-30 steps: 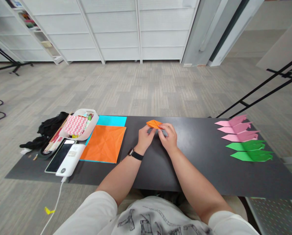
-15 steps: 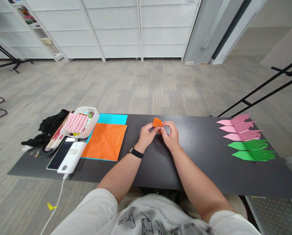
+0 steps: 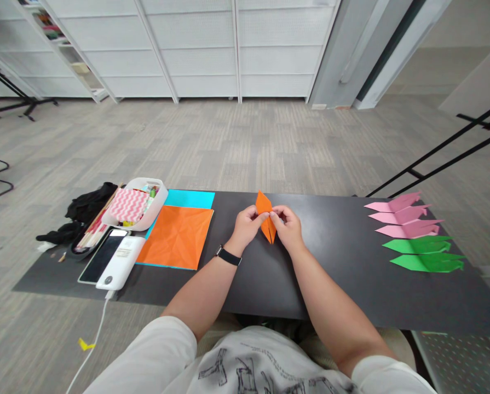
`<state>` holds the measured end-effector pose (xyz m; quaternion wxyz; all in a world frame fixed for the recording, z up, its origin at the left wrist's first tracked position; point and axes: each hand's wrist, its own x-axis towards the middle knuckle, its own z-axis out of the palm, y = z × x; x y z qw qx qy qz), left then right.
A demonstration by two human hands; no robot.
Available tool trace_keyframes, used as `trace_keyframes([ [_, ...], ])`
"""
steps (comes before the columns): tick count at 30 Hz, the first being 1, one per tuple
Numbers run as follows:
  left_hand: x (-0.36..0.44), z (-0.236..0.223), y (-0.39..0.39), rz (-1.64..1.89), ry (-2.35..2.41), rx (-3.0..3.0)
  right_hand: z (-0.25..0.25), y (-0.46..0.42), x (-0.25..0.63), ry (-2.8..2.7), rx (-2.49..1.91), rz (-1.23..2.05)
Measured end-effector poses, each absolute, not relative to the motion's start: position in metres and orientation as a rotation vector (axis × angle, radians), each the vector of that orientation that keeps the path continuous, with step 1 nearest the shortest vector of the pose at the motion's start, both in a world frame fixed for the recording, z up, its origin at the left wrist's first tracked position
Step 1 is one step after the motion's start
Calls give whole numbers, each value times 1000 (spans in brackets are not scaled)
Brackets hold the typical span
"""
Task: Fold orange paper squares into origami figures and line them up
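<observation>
Between my two hands is a folded piece of orange origami paper (image 3: 264, 203), a narrow diamond with pointed ends and a slit at the near tip. My left hand (image 3: 248, 225) pinches its left edge between thumb and fingers. On the opposite edge, my right hand (image 3: 286, 225) has the same kind of pinch, the thumbs almost meeting at the middle. To the left lies a stack of orange paper sheets (image 3: 179, 238), creased on top, over blue paper (image 3: 191, 198). Folded pink paper birds (image 3: 396, 203) and green paper birds (image 3: 427, 263) sit in a row at the right.
On the dark table (image 3: 335, 273), the left end bears a white box (image 3: 159, 205) with small items, a phone (image 3: 101, 260), a white power bank (image 3: 121, 265) with a cable, and black cloth (image 3: 89, 207). A black metal stand (image 3: 433, 156) rises beyond the right side.
The orange paper was a short, compact shape and now shows as a long diamond, its points extending away from me and toward me. Both hands stay in almost the same place.
</observation>
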<state>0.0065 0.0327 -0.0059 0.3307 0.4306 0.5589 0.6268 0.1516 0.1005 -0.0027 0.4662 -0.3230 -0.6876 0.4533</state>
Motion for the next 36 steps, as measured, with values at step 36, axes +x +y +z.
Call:
trace_keyframes([
  [36,3,-3,34,1673,1439,1179,-4,109,157,-1714,-876,1160],
])
